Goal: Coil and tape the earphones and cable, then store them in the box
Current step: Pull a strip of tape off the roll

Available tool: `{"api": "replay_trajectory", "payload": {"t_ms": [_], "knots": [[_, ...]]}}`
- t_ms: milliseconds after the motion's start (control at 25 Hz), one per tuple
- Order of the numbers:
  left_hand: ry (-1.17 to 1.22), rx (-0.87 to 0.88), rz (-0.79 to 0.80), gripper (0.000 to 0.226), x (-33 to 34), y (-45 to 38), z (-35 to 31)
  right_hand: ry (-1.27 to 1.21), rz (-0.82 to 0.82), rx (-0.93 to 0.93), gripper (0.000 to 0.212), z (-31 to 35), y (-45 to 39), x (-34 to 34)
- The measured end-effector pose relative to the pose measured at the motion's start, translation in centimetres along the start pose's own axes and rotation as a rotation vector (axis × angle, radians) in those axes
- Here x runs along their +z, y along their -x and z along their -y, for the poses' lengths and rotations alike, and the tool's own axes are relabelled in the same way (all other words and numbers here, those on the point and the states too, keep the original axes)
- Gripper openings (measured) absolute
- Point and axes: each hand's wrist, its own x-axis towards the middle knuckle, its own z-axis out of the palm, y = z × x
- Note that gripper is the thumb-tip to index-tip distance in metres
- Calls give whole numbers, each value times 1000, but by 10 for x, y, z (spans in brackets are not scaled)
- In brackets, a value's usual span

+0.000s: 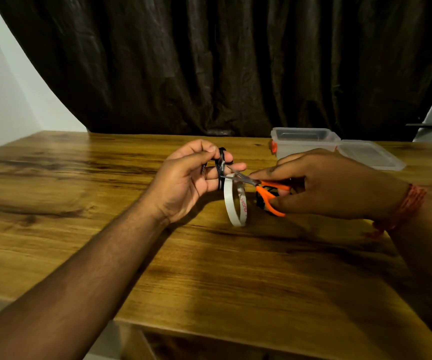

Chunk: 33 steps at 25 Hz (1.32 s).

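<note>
Taping step: left hand (183, 178) pinches the coiled black cable (220, 168) above the worktop (105, 229); right hand (326, 183), grip curled round orange scissors (264, 189), must next snip the tape (235, 201); box (303, 144) waits behind.

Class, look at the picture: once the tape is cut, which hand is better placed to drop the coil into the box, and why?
Probably the left hand: it already grips the coiled cable, while the right hand is occupied with the scissors. The open box sits beyond.

Scissors (259, 187) at taped, seemingly black coil (220, 167)

2 hands (183, 175), 1 scissors (267, 189), 1 tape roll (231, 203), 1 box (303, 142), 1 lid (371, 154).
</note>
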Motion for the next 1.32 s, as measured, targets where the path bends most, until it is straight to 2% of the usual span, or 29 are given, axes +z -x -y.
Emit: {"api": "replay_trajectory", "payload": {"t_ms": [360, 560, 720, 880, 960, 1120, 1200, 1320], "knots": [[-7, -4, -2, 18, 2, 1, 0, 6, -4, 12, 46, 3, 0, 0], [-16, 2, -22, 17, 1, 0, -1, 47, 25, 13, 53, 6, 3, -7], [-5, 28, -65, 17, -1, 0, -2, 1, 31, 76, 49, -2, 8, -11], [59, 44, -66, 16, -4, -2, -3, 31, -54, 269, 44, -14, 12, -23], [68, 45, -59, 14, -4, -2, -3, 142, -38, 413, 31, -35, 15, -25], [73, 44, -56, 15, -3, -1, -4, 126, 208, 809, 21, -69, 19, -19], [69, 36, -55, 15, -2, 0, -4, 232, 329, 880, 20, -73, 20, -17], [58, 34, -55, 15, -2, 0, -4, 268, 354, 949, 21, -77, 19, -14]]}}
